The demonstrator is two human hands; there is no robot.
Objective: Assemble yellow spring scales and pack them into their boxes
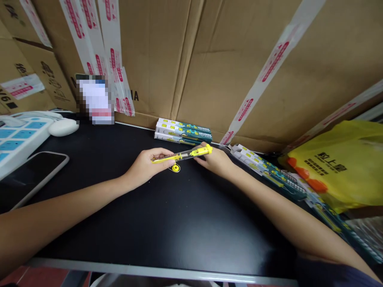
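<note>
A slim spring scale (184,154) with a clear tube, yellow ends and a spring inside is held slightly tilted above the black table, its right end higher. My left hand (151,161) is closed on its left end, thumb along the near side. At the yellow right end, my right hand (216,160) is closed around the tube from behind, with some fingertips hidden by it. Just below the tube, a small yellow ring-shaped piece (176,168) with a thin loop around it lies on the tabletop.
Printed boxes (183,131) are stacked against the cardboard wall (155,59). More boxes (269,171) line the right side beside a yellow plastic bag (338,163). A power strip (22,135), a phone (30,179) and a blurred-out upright screen (95,99) are at left.
</note>
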